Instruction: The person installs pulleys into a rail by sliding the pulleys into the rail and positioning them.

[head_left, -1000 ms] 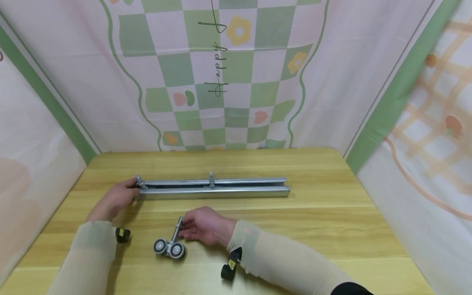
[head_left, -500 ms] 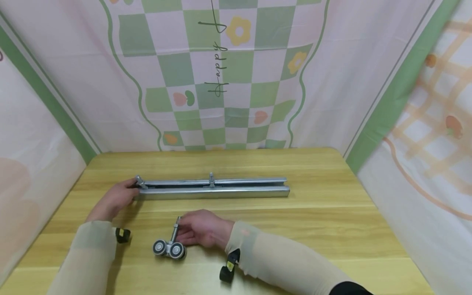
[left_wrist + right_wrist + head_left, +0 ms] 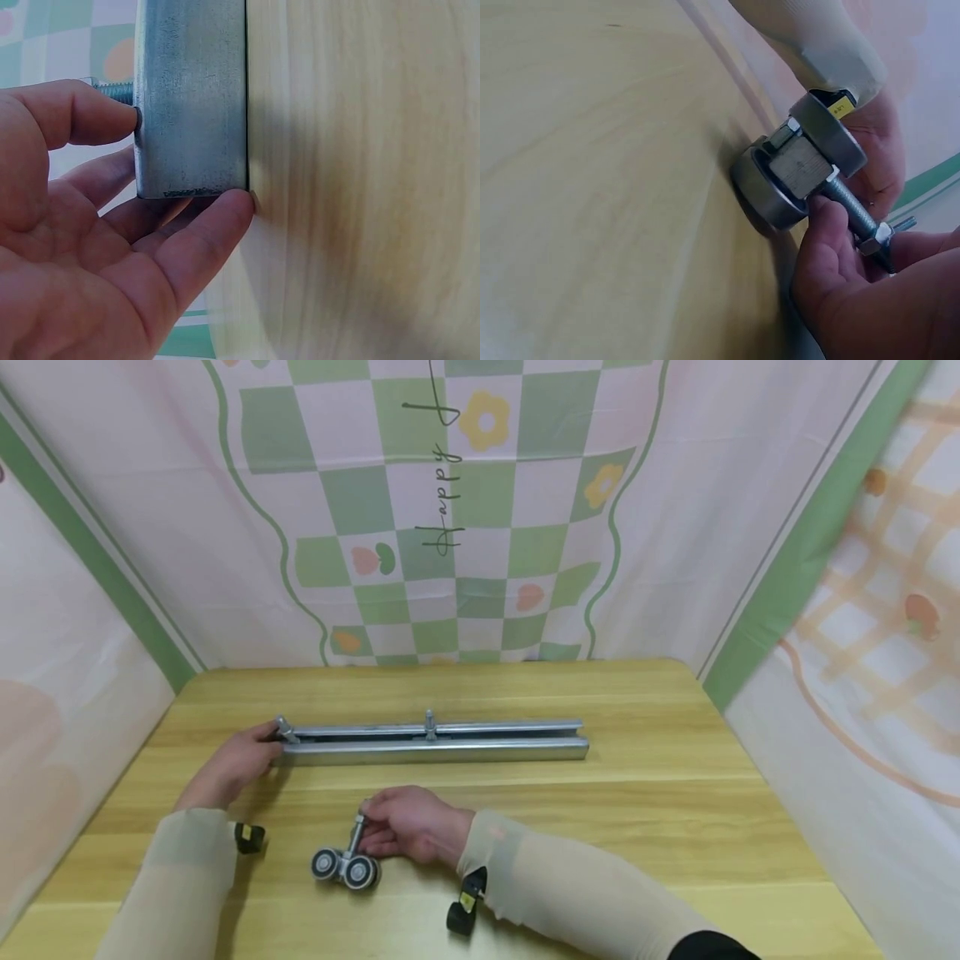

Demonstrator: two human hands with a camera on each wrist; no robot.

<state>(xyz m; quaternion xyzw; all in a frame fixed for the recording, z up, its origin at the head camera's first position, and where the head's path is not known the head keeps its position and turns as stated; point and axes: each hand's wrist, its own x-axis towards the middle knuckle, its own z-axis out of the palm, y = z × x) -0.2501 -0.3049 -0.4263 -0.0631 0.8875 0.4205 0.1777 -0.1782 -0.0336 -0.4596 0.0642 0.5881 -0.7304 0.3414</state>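
A long grey metal rail [image 3: 435, 743] lies across the middle of the wooden table [image 3: 675, 793]. My left hand [image 3: 262, 747] grips its left end, thumb on one side and fingers round the end face, as the left wrist view shows at the rail [image 3: 191, 97] and left hand [image 3: 180, 217]. Closer to me lies a roller carriage [image 3: 345, 865] with steel wheels and a threaded bolt [image 3: 356, 832]. My right hand [image 3: 369, 823] pinches that bolt. In the right wrist view the roller carriage [image 3: 795, 176] rests on the table with the right hand's fingertips [image 3: 829, 225] on the bolt [image 3: 855, 214].
Two short studs [image 3: 431, 723] [image 3: 283, 727] stick up from the rail. Black wrist cameras [image 3: 250, 837] [image 3: 462, 906] hang at both sleeves. Patterned cloth walls close in the table at the back and both sides; bare wood lies to the right of the rail.
My right hand has closed further over the top of the bolt and drawn slightly toward me. The roller has hardly shifted. The left hand and rail stay put.
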